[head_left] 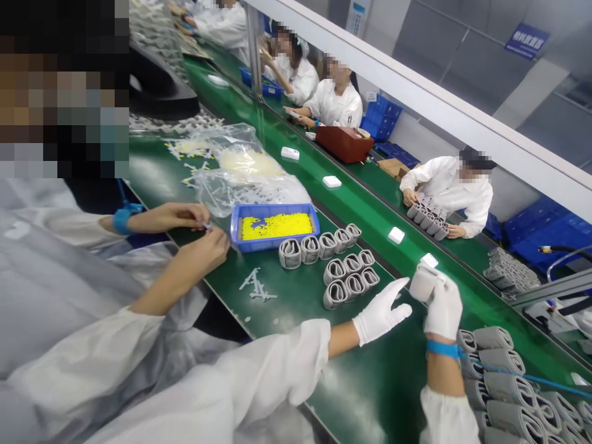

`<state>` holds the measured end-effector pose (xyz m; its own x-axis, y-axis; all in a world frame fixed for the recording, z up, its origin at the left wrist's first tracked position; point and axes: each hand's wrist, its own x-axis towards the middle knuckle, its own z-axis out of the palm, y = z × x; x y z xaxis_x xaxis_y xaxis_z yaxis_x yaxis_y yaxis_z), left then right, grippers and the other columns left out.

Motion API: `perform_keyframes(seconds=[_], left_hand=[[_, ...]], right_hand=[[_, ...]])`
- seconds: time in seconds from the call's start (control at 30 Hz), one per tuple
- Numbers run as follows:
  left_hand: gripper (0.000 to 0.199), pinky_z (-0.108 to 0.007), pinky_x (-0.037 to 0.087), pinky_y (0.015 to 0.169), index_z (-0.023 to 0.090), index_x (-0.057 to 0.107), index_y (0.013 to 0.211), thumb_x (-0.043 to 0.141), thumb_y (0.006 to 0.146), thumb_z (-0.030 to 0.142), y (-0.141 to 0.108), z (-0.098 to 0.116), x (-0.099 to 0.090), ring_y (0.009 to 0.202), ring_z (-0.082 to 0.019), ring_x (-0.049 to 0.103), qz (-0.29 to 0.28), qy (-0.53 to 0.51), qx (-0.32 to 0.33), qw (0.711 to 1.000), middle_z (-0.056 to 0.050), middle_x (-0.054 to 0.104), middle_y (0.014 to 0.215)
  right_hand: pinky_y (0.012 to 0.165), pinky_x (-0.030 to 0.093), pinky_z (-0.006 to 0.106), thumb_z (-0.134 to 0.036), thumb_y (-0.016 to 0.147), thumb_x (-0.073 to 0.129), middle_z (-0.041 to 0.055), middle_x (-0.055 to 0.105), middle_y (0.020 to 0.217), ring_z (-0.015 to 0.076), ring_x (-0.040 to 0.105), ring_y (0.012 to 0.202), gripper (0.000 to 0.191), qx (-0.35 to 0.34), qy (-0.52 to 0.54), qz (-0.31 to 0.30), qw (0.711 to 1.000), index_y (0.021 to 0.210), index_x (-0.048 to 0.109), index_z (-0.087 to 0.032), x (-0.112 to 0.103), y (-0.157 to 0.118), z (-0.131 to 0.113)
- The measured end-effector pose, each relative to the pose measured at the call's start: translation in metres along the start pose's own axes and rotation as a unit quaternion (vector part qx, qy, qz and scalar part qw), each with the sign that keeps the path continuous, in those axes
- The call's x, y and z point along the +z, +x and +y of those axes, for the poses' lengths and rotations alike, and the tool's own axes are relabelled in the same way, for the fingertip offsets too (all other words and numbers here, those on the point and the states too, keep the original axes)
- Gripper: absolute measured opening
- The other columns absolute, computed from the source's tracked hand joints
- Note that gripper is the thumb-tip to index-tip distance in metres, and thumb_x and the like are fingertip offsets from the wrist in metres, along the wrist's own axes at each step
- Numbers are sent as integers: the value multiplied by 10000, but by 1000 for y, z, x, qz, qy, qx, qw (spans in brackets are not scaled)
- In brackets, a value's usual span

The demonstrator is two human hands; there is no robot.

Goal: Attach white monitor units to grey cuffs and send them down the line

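Observation:
My right hand (443, 305), in a white glove with a blue band at the wrist, grips a rolled grey cuff (423, 282) above the edge of the green belt. To its left my left hand (383, 311), also gloved in white, is open with thumb and fingers apart and holds nothing. Beside my left hand several grey rolls (355, 285) stand in short rows on the green table (370, 376). More grey rolls (502, 364) are stacked at the lower right, next to my right wrist.
At the left a person's bare hands (203, 243) work near a blue tray (235, 229) of yellow pieces and plastic bags (259, 169). White boxes (332, 181) lie along the green belt (361, 206). Across it, people in white sit, one by grey rolls (428, 216).

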<state>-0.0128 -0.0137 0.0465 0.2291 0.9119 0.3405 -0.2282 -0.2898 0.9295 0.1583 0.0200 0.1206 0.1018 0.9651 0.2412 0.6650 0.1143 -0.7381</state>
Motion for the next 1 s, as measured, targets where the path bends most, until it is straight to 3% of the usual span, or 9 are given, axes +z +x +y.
perform_keyframes(seconds=[0.03, 0.07, 0.17, 0.23, 0.53, 0.77, 1.0], left_hand=[[717, -539, 454, 1246, 198, 425, 1645, 643, 1002, 428, 1, -5, 0, 1521, -342, 485, 4, 4, -24, 1000, -180, 437, 1678], [673, -533, 477, 1225, 194, 458, 1622, 625, 1010, 419, 2, -10, 1, 1488, -333, 522, 9, 10, -44, 999, -180, 489, 1635], [579, -512, 496, 1208, 195, 544, 1551, 615, 1016, 404, 8, -22, 2, 1404, -306, 603, 23, 17, -72, 997, -160, 615, 1515], [553, -494, 497, 1209, 188, 576, 1520, 620, 1009, 393, 12, -25, 3, 1368, -294, 628, 28, 19, -78, 996, -153, 639, 1490], [491, -442, 520, 1173, 157, 663, 1444, 578, 1002, 351, 17, -19, 10, 1285, -286, 677, 35, 44, -99, 994, -150, 693, 1431], [493, -436, 503, 1185, 150, 680, 1416, 570, 962, 306, 19, -14, 11, 1294, -299, 668, 31, 42, -115, 992, -139, 719, 1383], [285, -391, 585, 960, 176, 766, 1095, 550, 914, 211, 26, -13, 9, 951, -254, 716, 24, 62, -106, 992, -79, 781, 1019]], right_hand=[[1208, 432, 518, -546, 1065, 333, 185, 621, 1537, 371, 550, 1443, 665, 30, -55, 57, 996, 1543, 553, -140, -4, 21, -5], [1180, 457, 511, -542, 1061, 394, 181, 669, 1472, 369, 597, 1380, 614, 43, -111, 66, 991, 1476, 621, -151, -7, 41, -9], [1114, 522, 498, -460, 1063, 581, 134, 695, 1407, 308, 656, 1276, 394, 26, -147, 33, 988, 1339, 700, -204, -9, 87, -20], [1046, 577, 478, -427, 1042, 671, 100, 675, 1403, 271, 679, 1216, 339, 10, -156, 7, 988, 1315, 693, -226, -5, 102, -23], [984, 613, 455, -398, 1039, 690, 105, 658, 1406, 249, 691, 1171, 353, -28, -213, -63, 975, 1348, 666, -229, 24, 124, -22], [974, 617, 481, -408, 1023, 712, 101, 665, 1381, 271, 696, 1171, 411, -22, -235, -72, 969, 1370, 647, -197, 68, 152, -25], [977, 611, 449, -406, 1000, 746, 118, 665, 1376, 291, 691, 1194, 421, -27, -258, -86, 962, 1342, 668, -174, 103, 165, -37]])
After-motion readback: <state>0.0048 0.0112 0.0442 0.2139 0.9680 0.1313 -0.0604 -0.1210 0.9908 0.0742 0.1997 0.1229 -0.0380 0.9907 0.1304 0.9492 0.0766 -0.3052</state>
